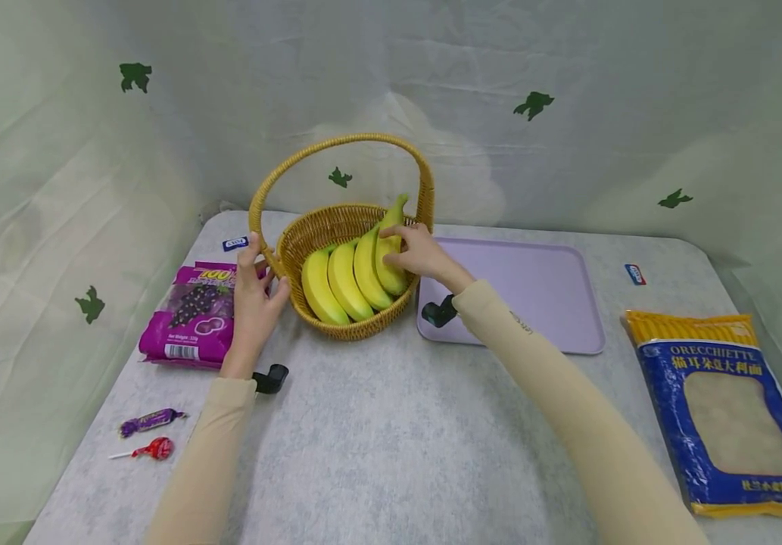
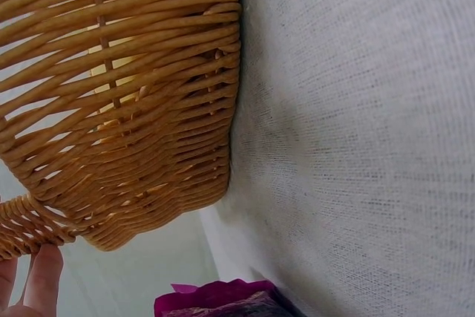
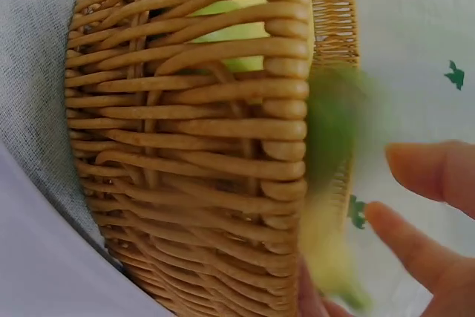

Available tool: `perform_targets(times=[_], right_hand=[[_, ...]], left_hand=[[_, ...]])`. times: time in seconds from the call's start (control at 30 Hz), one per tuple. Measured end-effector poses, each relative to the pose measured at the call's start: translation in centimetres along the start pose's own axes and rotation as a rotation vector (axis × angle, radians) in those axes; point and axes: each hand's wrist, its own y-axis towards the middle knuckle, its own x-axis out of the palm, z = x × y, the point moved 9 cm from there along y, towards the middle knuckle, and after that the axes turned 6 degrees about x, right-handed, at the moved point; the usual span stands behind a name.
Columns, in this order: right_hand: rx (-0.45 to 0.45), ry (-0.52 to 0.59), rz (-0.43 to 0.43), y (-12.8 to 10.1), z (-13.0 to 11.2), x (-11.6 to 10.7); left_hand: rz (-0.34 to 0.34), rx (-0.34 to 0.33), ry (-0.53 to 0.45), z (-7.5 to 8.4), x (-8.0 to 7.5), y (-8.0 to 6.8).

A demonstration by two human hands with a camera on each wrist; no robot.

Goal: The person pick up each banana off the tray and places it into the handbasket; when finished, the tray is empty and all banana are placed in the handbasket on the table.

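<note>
A wicker basket (image 1: 298, 235) with a tall arched handle stands toward the back of the table, holding several yellow bananas (image 1: 343, 276) side by side. My left hand (image 1: 254, 299) is at the basket's left side and holds the foot of the handle; its fingertips (image 2: 44, 269) show against the woven handle (image 2: 30, 228) in the left wrist view. My right hand (image 1: 425, 251) reaches over the right rim to the rightmost banana (image 1: 391, 281). In the right wrist view its thumb and finger (image 3: 404, 243) are spread apart, beside a blurred green banana end (image 3: 334, 128).
A purple candy bag (image 1: 193, 318) lies left of the basket, with a wrapped candy (image 1: 152, 421) and a red lollipop (image 1: 159, 448) nearer. Right of the basket is a lilac tray (image 1: 534, 295). A blue orecchiette bag (image 1: 731, 424) lies far right. Small wrapped pieces (image 1: 635, 274) lie toward the back.
</note>
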Motion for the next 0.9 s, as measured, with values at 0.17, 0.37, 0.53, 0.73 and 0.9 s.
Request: perform_targets(times=[0.17,0.37,0.53,0.73,0.9], right_hand=[[-0.023,-0.112,-0.030,-0.5,-0.4,0.6],[-0.057,-0.076,0.003,-1.2,0.0,0.3],[-0.074,0.122,0.086,-3.0,1.2,-1.4],[-0.079,0.253,0.170,-6.1,3.7,-3.9],[-0.047,0.231,0.203,-8.4,6.4,-5.6]], left_hand=[[-0.001,-0.003,-0.022,0.0,0.3,0.2],[-0.002,-0.009,-0.037,0.0,0.6,0.4],[-0.021,0.003,-0.045,0.2,0.9,0.5],[-0.027,-0.045,-0.038,0.7,0.5,0.2],[0.080,-0.029,0.048,2.1,-0.7,0.1]])
